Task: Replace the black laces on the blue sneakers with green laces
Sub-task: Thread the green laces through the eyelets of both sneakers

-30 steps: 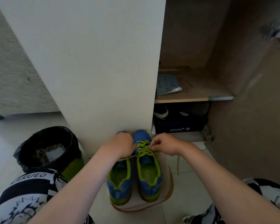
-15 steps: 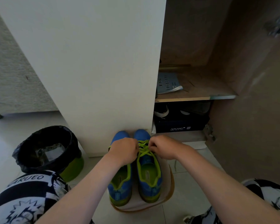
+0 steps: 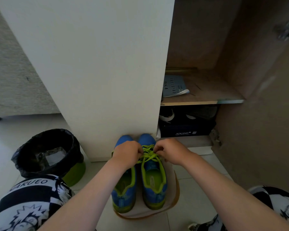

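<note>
- Both blue sneakers [image 3: 154, 185] sit side by side on a pale mat [image 3: 174, 197] on the floor, toes right at the foot of the white cabinet panel [image 3: 90, 64].
- Left hand [image 3: 128, 155] and right hand [image 3: 171, 151] are both curled over the green laces [image 3: 148, 155] of the right-side shoe. Each seems to pinch a strand, tho knuckles hide the exact grip.
- Risk 1: nothing pins the shoe down. A hard tug could drag it on the mat or nudge its neighbour.
- Risk 2: uneven pull L vs R, so one end may come up short and the crossings bunch or twist.
- Risk 3: a slack knot, prob. undone at first wear.
- Risk 4: left hand covers the other shoe's lacing. Can't tell if it's finished, so it might get skipped.
- No black lace in sight, so I reckon we're near the end.
- Direction: toes point away from the person, heels toward them. Long axis runs near-to-far, the pair approx. parallel, openings up.
</note>
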Tool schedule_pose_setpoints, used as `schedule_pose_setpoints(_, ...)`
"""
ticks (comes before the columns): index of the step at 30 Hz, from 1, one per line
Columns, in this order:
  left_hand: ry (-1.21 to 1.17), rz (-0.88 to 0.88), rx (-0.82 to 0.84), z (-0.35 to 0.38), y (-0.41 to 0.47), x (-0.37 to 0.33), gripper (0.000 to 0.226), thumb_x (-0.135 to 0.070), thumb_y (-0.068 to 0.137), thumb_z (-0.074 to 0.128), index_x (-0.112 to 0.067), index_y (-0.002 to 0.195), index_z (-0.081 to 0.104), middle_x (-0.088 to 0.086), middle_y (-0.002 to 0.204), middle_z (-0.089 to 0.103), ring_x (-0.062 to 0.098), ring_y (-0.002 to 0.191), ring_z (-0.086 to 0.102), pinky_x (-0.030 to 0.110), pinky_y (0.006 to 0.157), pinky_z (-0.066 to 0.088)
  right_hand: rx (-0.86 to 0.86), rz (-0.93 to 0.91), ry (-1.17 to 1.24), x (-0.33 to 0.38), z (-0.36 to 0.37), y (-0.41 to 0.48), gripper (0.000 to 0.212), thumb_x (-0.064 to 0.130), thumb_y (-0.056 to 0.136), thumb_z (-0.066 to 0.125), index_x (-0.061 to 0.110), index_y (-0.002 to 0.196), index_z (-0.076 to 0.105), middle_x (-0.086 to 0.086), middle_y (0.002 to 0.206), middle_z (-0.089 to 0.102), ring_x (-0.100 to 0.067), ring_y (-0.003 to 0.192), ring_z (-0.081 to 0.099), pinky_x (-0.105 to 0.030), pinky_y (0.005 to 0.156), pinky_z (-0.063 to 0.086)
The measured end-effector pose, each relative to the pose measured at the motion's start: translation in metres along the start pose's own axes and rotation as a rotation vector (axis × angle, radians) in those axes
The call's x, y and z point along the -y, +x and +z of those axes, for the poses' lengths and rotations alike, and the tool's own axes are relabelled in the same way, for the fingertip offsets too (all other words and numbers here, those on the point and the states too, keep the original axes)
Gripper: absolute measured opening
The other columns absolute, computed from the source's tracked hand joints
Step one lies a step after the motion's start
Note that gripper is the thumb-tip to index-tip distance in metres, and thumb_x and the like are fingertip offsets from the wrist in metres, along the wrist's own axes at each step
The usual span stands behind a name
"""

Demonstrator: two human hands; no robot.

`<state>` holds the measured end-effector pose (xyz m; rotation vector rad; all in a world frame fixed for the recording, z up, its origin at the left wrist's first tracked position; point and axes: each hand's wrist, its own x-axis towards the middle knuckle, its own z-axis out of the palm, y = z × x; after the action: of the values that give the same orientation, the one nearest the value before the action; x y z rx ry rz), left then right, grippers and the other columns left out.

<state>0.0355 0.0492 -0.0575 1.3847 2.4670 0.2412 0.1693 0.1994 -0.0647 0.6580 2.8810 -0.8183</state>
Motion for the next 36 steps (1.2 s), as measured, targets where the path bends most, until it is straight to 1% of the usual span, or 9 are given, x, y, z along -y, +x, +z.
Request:
schedule_pose_setpoints(5, 0.057, 0.031, -0.035, 0.006, 0.0, -0.001, 0.018, -0.023, 0.092, 0.05, -0.027, 0.098, 0.067, -0.003, 0.098, 0.069, 0.021, 0.093, 0.062, 0.04, 0.076, 0.055, 0.001, -0.019, -0.122, 0.001, 0.0, 0.004, 0.011, 0.025, 0.09, 0.067, 0.025, 0.098, 0.075, 0.006, 0.099, 0.072, -0.013, 0.089, 0.065, -0.031, 0.076, 0.053)
schedule_pose_setpoints(11, 0.069, -0.072, -0.013, 0.011, 0.003, -0.005, 0.018, -0.02, 0.095, 0.042, -0.014, 0.103, 0.056, 0.006, 0.105, 0.065, 0.028, 0.094, 0.062, 0.034, 0.071, 0.048, -0.031, 0.072, 0.055, -0.004, 0.005, 0.002, 0.005, 0.02, 0.09, 0.064, 0.02, 0.085, 0.066, 0.002, 0.084, 0.069, -0.016, 0.073, 0.067, -0.038, 0.071, 0.059)
schedule_pose_setpoints(16, -0.002, -0.167, 0.017, 0.012, 0.006, -0.009, 0.018, -0.017, 0.095, 0.041, -0.011, 0.107, 0.053, 0.01, 0.113, 0.063, 0.03, 0.104, 0.061, 0.032, 0.072, 0.04, -0.05, 0.128, 0.185, -0.01, 0.01, 0.005, 0.005, 0.018, 0.088, 0.065, 0.018, 0.084, 0.066, -0.001, 0.085, 0.07, -0.016, 0.071, 0.068, -0.044, 0.073, 0.06)
schedule_pose_setpoints(19, -0.01, -0.145, 0.028, 0.011, 0.009, -0.005, 0.017, -0.02, 0.096, 0.042, -0.013, 0.102, 0.056, 0.009, 0.109, 0.065, 0.029, 0.098, 0.061, 0.034, 0.074, 0.046, -0.027, 0.106, 0.184, -0.01, 0.008, 0.007, 0.009, 0.018, 0.092, 0.061, 0.018, 0.09, 0.07, 0.002, 0.089, 0.07, -0.01, 0.071, 0.065, -0.043, 0.076, 0.06)
schedule_pose_setpoints(24, -0.037, -0.062, 0.028, 0.006, 0.009, 0.004, 0.018, -0.03, 0.091, 0.049, -0.033, 0.102, 0.063, -0.008, 0.107, 0.066, 0.02, 0.101, 0.062, 0.03, 0.075, 0.047, -0.044, 0.069, 0.123, -0.01, 0.008, 0.012, 0.018, 0.015, 0.096, 0.057, 0.023, 0.1, 0.073, 0.011, 0.088, 0.067, -0.005, 0.072, 0.063, -0.035, 0.076, 0.058)
schedule_pose_setpoints(27, -0.03, -0.011, -0.012, 0.008, 0.007, 0.001, 0.013, -0.024, 0.092, 0.05, -0.03, 0.095, 0.061, -0.004, 0.099, 0.068, 0.021, 0.093, 0.062, 0.036, 0.076, 0.053, -0.047, -0.004, -0.014, -0.007, 0.011, 0.013, 0.018, 0.02, 0.093, 0.064, 0.027, 0.104, 0.076, 0.007, 0.102, 0.073, -0.013, 0.091, 0.067, -0.032, 0.082, 0.055)
schedule_pose_setpoints(30, -0.074, -0.046, -0.056, 0.012, 0.007, -0.002, 0.01, -0.024, 0.095, 0.046, -0.022, 0.095, 0.056, 0.002, 0.093, 0.065, 0.025, 0.085, 0.06, 0.04, 0.073, 0.053, -0.048, -0.034, -0.109, -0.004, 0.011, 0.015, 0.021, 0.026, 0.092, 0.063, 0.032, 0.107, 0.076, 0.004, 0.105, 0.074, -0.018, 0.096, 0.067, -0.037, 0.081, 0.055)
schedule_pose_setpoints(33, -0.095, -0.056, -0.047, 0.01, 0.009, -0.001, 0.015, -0.025, 0.095, 0.045, -0.021, 0.097, 0.06, 0.001, 0.096, 0.066, 0.024, 0.087, 0.06, 0.036, 0.073, 0.05, -0.04, -0.053, -0.14, -0.001, 0.012, 0.015, 0.024, 0.03, 0.095, 0.06, 0.035, 0.113, 0.074, 0.005, 0.111, 0.073, -0.019, 0.099, 0.066, -0.034, 0.079, 0.054)
schedule_pose_setpoints(36, -0.142, -0.064, -0.057, 0.007, 0.014, 0.002, 0.021, -0.02, 0.092, 0.049, -0.023, 0.099, 0.069, 0.002, 0.102, 0.069, 0.025, 0.097, 0.063, 0.037, 0.08, 0.052, -0.041, -0.08, -0.199, -0.002, 0.013, 0.017, 0.025, 0.028, 0.096, 0.058, 0.034, 0.114, 0.074, 0.003, 0.111, 0.072, -0.021, 0.099, 0.065, -0.031, 0.074, 0.051)
